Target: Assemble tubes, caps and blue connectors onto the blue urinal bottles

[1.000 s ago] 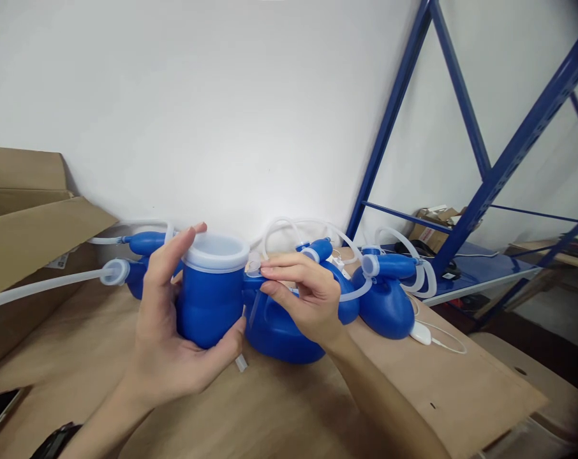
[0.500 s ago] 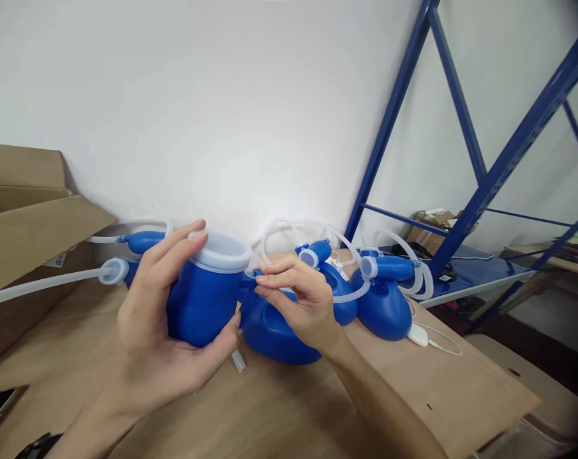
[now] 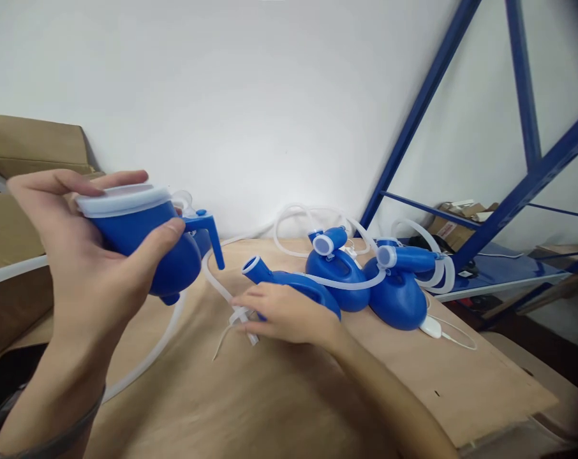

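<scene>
At the far left a cardboard carton (image 3: 25,143) stands open beside the wooden bench (image 3: 437,382), and in front of it the left hand (image 3: 73,255) holds a blue plastic bottle (image 3: 126,233) up off the bench. The fingers lie across its white collar (image 3: 121,199) and the thumb presses on the blue side, so the grip is a closed wrap. The bottle's opaque wall hides whatever is inside it. Its long axis lies tilted, with the collar to the upper left and the rounded base to the lower right, and a hooked blue spout (image 3: 207,233) points down at the bench. A white tube (image 3: 145,357) curves below it across the bench's left part. Further right, near the bench's back edge, the right hand (image 3: 289,315) lies over a second blue bottle (image 3: 303,290), its fingers extended beside a white strap (image 3: 236,317); whether they pinch anything cannot be told. That bottle lies well apart from the held one. A third blue bottle (image 3: 334,271) and a fourth blue bottle (image 3: 394,299) sit touching just beyond it, against blue steel shelving (image 3: 523,159).
</scene>
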`<state>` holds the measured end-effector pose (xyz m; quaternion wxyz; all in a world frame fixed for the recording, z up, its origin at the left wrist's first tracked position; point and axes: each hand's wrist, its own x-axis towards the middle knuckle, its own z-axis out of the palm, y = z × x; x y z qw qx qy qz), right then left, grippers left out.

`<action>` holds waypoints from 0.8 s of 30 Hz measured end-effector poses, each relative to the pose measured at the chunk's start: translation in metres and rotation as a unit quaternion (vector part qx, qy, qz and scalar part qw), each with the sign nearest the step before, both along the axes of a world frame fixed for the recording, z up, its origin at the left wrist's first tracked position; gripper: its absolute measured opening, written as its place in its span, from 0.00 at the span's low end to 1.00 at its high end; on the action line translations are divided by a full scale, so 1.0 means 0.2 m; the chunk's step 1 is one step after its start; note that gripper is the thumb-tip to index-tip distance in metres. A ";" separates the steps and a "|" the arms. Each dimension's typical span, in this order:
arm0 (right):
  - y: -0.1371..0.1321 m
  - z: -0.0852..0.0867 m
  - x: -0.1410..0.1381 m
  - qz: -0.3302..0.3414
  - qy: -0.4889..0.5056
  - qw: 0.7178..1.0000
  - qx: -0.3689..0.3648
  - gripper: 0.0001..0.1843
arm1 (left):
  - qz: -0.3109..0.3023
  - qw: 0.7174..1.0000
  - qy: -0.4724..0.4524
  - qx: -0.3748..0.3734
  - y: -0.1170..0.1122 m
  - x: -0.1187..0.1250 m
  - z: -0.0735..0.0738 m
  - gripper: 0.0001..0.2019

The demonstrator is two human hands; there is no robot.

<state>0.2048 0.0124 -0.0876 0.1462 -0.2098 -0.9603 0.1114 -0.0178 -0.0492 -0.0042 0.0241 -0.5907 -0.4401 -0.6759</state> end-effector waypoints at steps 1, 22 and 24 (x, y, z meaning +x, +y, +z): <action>0.00 -0.05 -0.03 0.007 -0.056 0.998 0.030 0.24 | 0.004 1.000 -0.010 -0.002 0.00 -0.01 0.01 0.25; 0.12 -0.04 -0.01 0.078 -0.083 0.992 0.058 0.12 | 0.034 0.904 0.260 -0.338 0.25 -0.16 -0.10 0.22; 0.14 0.04 0.06 0.019 -0.020 0.999 0.042 0.10 | 0.016 0.897 0.266 -0.352 0.26 -0.16 -0.12 0.23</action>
